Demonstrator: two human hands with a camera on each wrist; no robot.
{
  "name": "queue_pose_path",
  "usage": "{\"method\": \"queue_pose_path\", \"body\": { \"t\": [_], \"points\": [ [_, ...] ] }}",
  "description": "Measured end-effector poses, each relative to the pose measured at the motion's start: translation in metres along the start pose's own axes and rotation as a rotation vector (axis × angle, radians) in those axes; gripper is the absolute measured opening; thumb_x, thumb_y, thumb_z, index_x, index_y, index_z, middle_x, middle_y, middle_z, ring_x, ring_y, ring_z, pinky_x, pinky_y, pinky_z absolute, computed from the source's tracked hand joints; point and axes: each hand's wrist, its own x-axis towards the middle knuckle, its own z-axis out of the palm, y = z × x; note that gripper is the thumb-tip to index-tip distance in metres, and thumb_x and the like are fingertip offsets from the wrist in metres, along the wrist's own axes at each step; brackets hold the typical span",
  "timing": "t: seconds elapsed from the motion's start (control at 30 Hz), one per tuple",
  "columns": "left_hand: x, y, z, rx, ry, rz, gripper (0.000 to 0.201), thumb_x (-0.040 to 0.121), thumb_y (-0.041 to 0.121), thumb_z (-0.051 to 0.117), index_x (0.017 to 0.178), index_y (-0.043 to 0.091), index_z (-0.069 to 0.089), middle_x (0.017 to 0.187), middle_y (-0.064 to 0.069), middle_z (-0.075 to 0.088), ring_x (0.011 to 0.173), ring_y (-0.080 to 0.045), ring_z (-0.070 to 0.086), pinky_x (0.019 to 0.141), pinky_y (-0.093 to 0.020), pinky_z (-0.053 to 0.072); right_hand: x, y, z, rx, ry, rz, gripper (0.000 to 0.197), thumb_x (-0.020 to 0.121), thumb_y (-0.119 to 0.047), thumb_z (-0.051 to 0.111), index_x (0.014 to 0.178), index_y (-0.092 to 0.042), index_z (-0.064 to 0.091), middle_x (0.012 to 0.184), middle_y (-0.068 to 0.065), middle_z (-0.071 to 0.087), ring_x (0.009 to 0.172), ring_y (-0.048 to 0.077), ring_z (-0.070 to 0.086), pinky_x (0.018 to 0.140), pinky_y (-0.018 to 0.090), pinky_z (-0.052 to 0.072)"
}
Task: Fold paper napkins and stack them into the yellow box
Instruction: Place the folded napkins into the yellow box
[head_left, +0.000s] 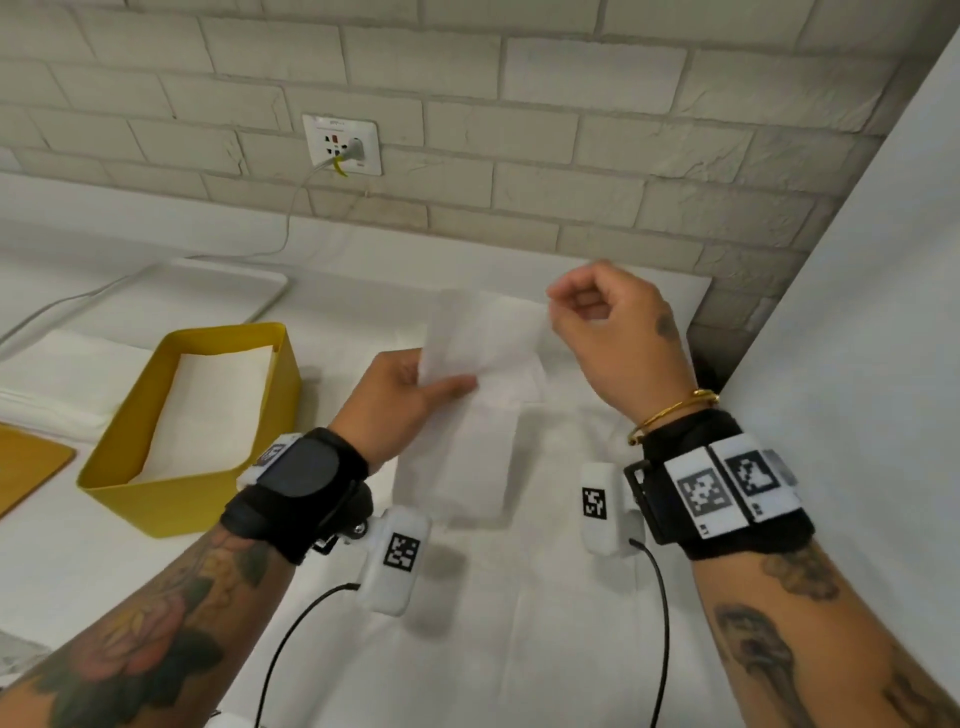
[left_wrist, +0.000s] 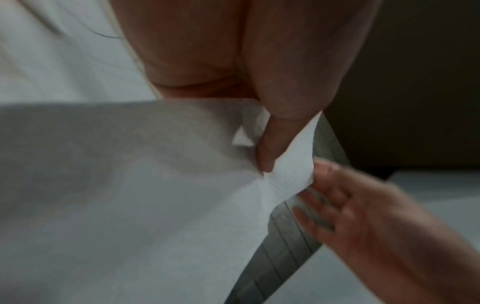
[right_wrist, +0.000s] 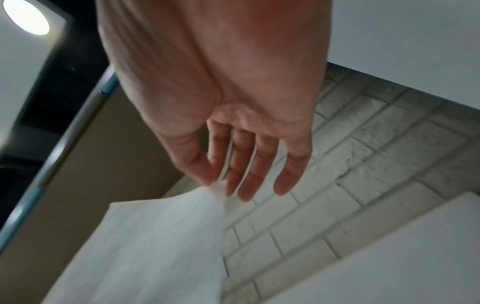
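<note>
Both hands — left hand (head_left: 402, 395), right hand (head_left: 613, 332) — pinch one thin white napkin (head_left: 483, 338) aloft.

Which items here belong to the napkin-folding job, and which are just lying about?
Job:
- paper napkin, held off the table between both hands
- left hand, pinching its lower corner
- right hand, pinching its upper corner
- yellow box, napkins already inside
- napkin stack beside the box

Lying about:
- wall socket with plugged cable
- white tray

Head view looking down from above, wrist views close along the hands (head_left: 519, 358), all sharing the napkin (head_left: 483, 332)
</note>
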Motion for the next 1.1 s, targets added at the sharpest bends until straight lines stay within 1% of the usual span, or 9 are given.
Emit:
{"method": "queue_pose_path", "body": {
  "t": [0.07, 0.13, 0.2, 0.37, 0.6, 0.77, 0.93, 1.0, 1.1],
  "points": [
    [0.0, -0.012, -0.011, -0.094, 0.08, -0.077, 0.003, 0.091, 0.015, 0.073, 0.089, 0.013, 0.076, 0.088, -0.003, 0.08, 0.078, -0.02, 0.075, 0.076, -0.034, 0.061, -0.006, 0.019, 0.007, -0.095, -0.119, 0.102, 0.011, 0.094, -0.01, 0.067, 0.097, -0.021, 0.069, 0.088, -0.015, 0.064, 0.082, 0.0, 0.06, 0.073, 0.003, 0.046],
    [-0.002, -0.023, -0.021, -0.139, 0.149, -0.121, 0.004, 0.091, 0.013, 0.073, 0.089, 0.011, 0.075, 0.082, -0.002, 0.079, 0.073, -0.018, 0.073, 0.07, -0.031, 0.059, -0.017, 0.031, 0.016, -0.2, -0.346, 0.197, 0.007, 0.093, -0.018, 0.071, 0.099, -0.022, 0.069, 0.093, -0.012, 0.066, 0.085, 0.004, 0.061, 0.083, 0.018, 0.054],
    [-0.005, -0.032, -0.029, -0.132, 0.203, -0.132, 0.006, 0.092, 0.012, 0.072, 0.087, 0.011, 0.074, 0.075, 0.001, 0.077, 0.067, -0.016, 0.07, 0.062, -0.027, 0.057, -0.03, 0.036, 0.028, -0.34, -0.566, 0.25, 0.028, 0.088, -0.036, 0.076, 0.11, -0.024, 0.065, 0.111, -0.007, 0.065, 0.098, 0.011, 0.062, 0.092, 0.034, 0.054],
    [-0.006, -0.044, -0.039, -0.073, 0.237, -0.143, 0.006, 0.092, 0.013, 0.072, 0.086, 0.011, 0.073, 0.072, 0.003, 0.076, 0.063, -0.012, 0.071, 0.057, -0.024, 0.054, -0.052, 0.035, 0.055, -0.624, -0.831, 0.275, 0.076, 0.082, -0.053, 0.075, 0.142, -0.025, 0.04, 0.14, -0.002, 0.044, 0.127, 0.022, 0.047, 0.1, 0.04, 0.047],
    [-0.009, -0.047, -0.038, -0.085, 0.228, -0.166, 0.004, 0.093, 0.015, 0.071, 0.093, 0.013, 0.074, 0.08, 0.001, 0.078, 0.069, -0.014, 0.073, 0.066, -0.032, 0.058, -0.057, 0.043, 0.064, -0.677, -0.787, 0.283, 0.047, 0.095, -0.026, 0.062, 0.137, -0.015, 0.045, 0.136, 0.004, 0.05, 0.124, 0.025, 0.05, 0.095, 0.034, 0.047],
    [-0.009, -0.045, -0.039, -0.144, 0.245, -0.176, 0.01, 0.095, 0.019, 0.069, 0.096, 0.01, 0.074, 0.083, -0.003, 0.077, 0.074, -0.019, 0.071, 0.069, -0.033, 0.057, -0.054, 0.042, 0.053, -0.653, -0.677, 0.291, 0.021, 0.099, -0.009, 0.044, 0.112, -0.015, 0.061, 0.116, 0.012, 0.064, 0.102, 0.031, 0.063, 0.082, 0.031, 0.049],
    [-0.007, -0.036, -0.036, -0.298, 0.189, -0.2, 0.012, 0.099, 0.02, 0.062, 0.1, 0.012, 0.072, 0.081, 0.002, 0.077, 0.072, -0.013, 0.073, 0.065, -0.025, 0.057, -0.025, 0.006, 0.021, -0.35, -0.563, 0.214, 0.017, 0.097, -0.012, 0.061, 0.107, -0.02, 0.073, 0.087, -0.009, 0.064, 0.083, 0.016, 0.064, 0.064, 0.012, 0.045],
    [-0.005, -0.032, -0.033, -0.329, 0.159, -0.193, 0.014, 0.1, 0.013, 0.059, 0.106, 0.01, 0.071, 0.087, -0.001, 0.078, 0.077, -0.016, 0.073, 0.068, -0.026, 0.06, -0.018, -0.019, 0.008, -0.267, -0.632, 0.165, 0.024, 0.093, -0.015, 0.068, 0.114, -0.027, 0.072, 0.105, -0.012, 0.065, 0.098, 0.011, 0.063, 0.069, 0.011, 0.045],
    [-0.006, -0.024, -0.026, -0.36, 0.081, -0.171, 0.022, 0.099, 0.006, 0.057, 0.118, 0.003, 0.069, 0.104, -0.013, 0.076, 0.088, -0.025, 0.072, 0.074, -0.031, 0.061, -0.014, -0.041, -0.003, -0.025, -0.775, 0.137, 0.035, 0.084, -0.012, 0.077, 0.106, -0.038, 0.071, 0.111, -0.018, 0.072, 0.103, 0.012, 0.068, 0.09, 0.028, 0.055]
  ]
}}
